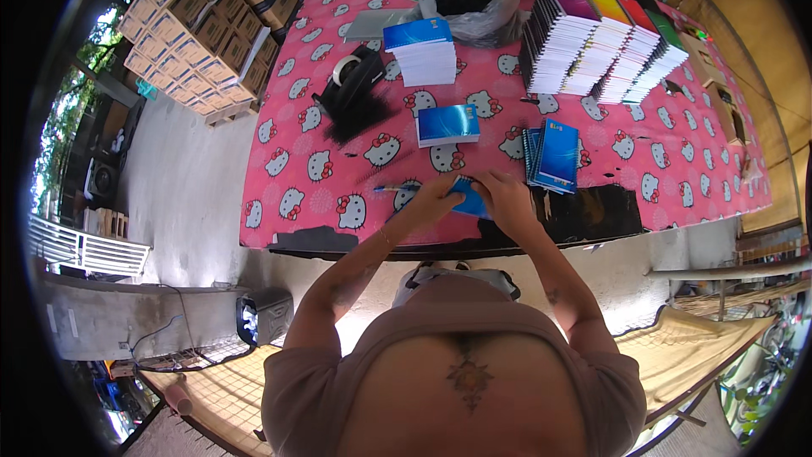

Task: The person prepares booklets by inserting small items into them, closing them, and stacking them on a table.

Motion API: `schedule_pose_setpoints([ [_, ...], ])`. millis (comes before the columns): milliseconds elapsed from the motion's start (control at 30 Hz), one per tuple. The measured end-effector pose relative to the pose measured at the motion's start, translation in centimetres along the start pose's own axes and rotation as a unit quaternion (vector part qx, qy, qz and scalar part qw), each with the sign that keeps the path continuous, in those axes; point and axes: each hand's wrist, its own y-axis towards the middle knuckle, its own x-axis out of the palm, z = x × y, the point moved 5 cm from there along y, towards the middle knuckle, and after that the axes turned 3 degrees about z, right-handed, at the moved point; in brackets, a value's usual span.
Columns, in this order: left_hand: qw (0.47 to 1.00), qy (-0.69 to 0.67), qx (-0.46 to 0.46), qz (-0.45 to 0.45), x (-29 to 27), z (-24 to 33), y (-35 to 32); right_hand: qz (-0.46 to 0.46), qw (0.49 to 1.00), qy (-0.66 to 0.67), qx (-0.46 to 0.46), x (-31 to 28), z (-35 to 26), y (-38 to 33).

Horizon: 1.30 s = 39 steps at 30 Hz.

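Note:
Near the front edge of the table, my left hand (435, 201) and my right hand (507, 203) are closed on a small blue notebook (470, 198) between them. The left thumb lies on its cover, and part of the notebook is hidden by the fingers. A thin blue-and-white pen-like stick (389, 189) shows beside my left hand. Just beyond my hands lies a short stack of blue-covered pads (448, 125). To the right of my right hand is a small pile of blue spiral notebooks (558, 155).
Farther back stand a taller blue-topped stack (421, 55), a black tape dispenser (351, 80) and a plastic bag (507, 13) of black material. Tall rows of spiral notebooks (584, 51) fill the far right. The pink table cover (321, 195) has torn dark patches. Cardboard boxes (194, 34) are piled at left.

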Motion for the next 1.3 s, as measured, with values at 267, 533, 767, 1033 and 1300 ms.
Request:
schedule_pose_setpoints([
  [267,0.887,0.445,0.065,0.106,-4.7,-2.0,-7.1,0.063,0.995,-0.073,-0.014,3.1,1.0,0.9],
  [533,0.846,-0.393,-0.341,0.114,-1.2,-2.5,-6.8,0.073,0.995,-0.07,-0.027,3.6,0.5,0.8],
  [767,0.801,-0.491,-0.336,0.07,-0.2,-1.9,-5.7,0.103,0.992,-0.062,-0.035,3.6,0.3,0.4],
  [1033,0.79,-0.49,-0.363,0.062,-0.4,-2.1,-5.6,0.098,0.993,-0.061,-0.025,3.8,0.4,0.3],
  [1300,0.969,0.228,-0.034,0.087,-5.0,-1.5,-5.7,0.017,0.999,-0.046,0.023,2.0,2.6,0.2],
])
